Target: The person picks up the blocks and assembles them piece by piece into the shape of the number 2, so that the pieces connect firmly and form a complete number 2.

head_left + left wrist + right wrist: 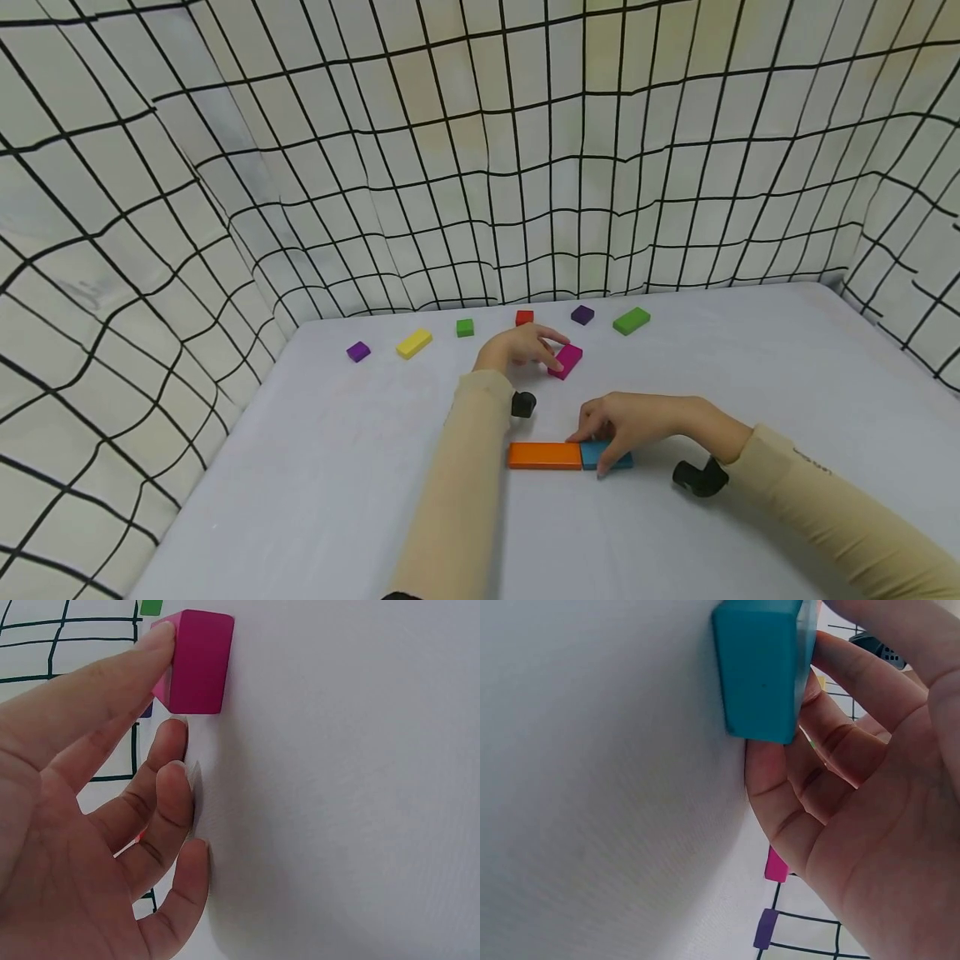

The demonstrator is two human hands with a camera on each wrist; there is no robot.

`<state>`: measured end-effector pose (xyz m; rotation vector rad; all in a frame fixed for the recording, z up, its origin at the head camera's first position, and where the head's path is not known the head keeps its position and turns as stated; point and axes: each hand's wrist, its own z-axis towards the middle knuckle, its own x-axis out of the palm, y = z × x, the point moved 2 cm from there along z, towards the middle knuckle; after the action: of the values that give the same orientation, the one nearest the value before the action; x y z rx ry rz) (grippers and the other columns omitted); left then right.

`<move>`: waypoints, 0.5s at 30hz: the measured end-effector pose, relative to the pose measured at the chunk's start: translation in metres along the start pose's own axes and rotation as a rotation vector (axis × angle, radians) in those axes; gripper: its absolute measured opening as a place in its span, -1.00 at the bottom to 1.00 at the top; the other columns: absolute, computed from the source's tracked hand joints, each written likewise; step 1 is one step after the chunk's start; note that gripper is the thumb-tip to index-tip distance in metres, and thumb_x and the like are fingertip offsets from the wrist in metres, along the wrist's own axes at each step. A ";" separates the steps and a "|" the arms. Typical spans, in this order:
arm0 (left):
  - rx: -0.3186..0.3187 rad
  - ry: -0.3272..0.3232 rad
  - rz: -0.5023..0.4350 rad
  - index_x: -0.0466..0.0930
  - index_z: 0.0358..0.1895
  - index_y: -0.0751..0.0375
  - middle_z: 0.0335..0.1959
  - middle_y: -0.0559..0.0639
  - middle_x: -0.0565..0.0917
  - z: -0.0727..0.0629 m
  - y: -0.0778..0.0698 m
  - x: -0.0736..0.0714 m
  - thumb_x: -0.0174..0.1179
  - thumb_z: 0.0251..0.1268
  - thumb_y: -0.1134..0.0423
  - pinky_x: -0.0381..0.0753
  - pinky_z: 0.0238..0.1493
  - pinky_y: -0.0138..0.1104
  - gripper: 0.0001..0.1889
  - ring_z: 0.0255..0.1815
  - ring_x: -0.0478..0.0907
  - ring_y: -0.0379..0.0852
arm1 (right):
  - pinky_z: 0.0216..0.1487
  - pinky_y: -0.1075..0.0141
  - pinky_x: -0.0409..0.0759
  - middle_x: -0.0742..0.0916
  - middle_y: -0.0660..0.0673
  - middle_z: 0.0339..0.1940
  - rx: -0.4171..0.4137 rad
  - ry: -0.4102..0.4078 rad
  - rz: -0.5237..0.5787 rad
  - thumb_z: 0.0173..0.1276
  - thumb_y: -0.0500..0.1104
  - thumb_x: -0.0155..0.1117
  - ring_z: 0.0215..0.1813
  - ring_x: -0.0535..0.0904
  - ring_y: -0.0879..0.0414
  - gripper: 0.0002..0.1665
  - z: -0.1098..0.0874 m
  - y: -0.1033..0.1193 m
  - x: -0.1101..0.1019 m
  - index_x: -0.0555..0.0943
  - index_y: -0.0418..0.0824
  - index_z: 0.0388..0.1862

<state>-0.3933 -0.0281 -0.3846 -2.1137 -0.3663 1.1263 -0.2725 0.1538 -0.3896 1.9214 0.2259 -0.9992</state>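
Observation:
My left hand (522, 346) reaches across the table and pinches a magenta block (570, 358) between thumb and index finger. In the left wrist view the thumb lies on the side of the magenta block (202, 664), while the other fingers curl loosely below it. Nearer the front, my right hand (637, 417) grips a blue block (591, 457) from above, thumb on the near side and fingers on the far side. The blue block's end meets the right end of a longer orange block (544, 456), forming one straight row. The right wrist view shows the blue block (757, 671) close up.
Along the back of the white table (337, 500) lie a purple block (358, 351), a yellow block (414, 343), a small green block (465, 327), a red block (524, 317), a dark purple block (582, 314) and a longer green block (632, 321). Black netting (525, 175) borders the table.

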 end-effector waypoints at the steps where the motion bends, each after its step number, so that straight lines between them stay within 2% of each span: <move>1: 0.003 0.003 0.000 0.61 0.35 -0.06 0.18 0.09 0.62 0.000 0.000 0.000 0.43 0.26 0.24 0.42 0.32 0.04 -0.45 0.21 0.49 0.06 | -0.10 0.37 0.57 0.62 0.16 -0.19 -0.003 0.000 -0.003 0.26 -0.10 0.57 -0.14 0.49 0.21 -0.48 0.000 0.000 0.000 0.73 -0.16 0.20; 8: 0.044 0.014 -0.032 0.51 0.35 0.05 0.23 0.15 0.57 -0.001 -0.001 0.000 0.42 0.27 0.32 0.39 0.34 0.08 -0.43 0.26 0.45 0.07 | -0.11 0.37 0.56 0.60 0.15 -0.21 -0.020 -0.002 -0.014 0.25 -0.09 0.58 -0.14 0.48 0.22 -0.47 0.000 -0.002 0.000 0.73 -0.15 0.21; 15: 0.052 -0.008 -0.057 0.48 0.27 0.03 0.20 0.15 0.60 -0.005 0.001 0.000 0.44 0.25 0.32 0.38 0.33 0.03 -0.46 0.23 0.45 0.07 | -0.11 0.37 0.57 0.61 0.14 -0.20 -0.001 -0.012 -0.005 0.25 -0.09 0.58 -0.13 0.49 0.19 -0.48 0.000 -0.001 0.001 0.74 -0.14 0.19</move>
<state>-0.3893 -0.0311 -0.3839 -2.0415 -0.3941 1.0999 -0.2721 0.1537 -0.3910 1.9142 0.2242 -1.0140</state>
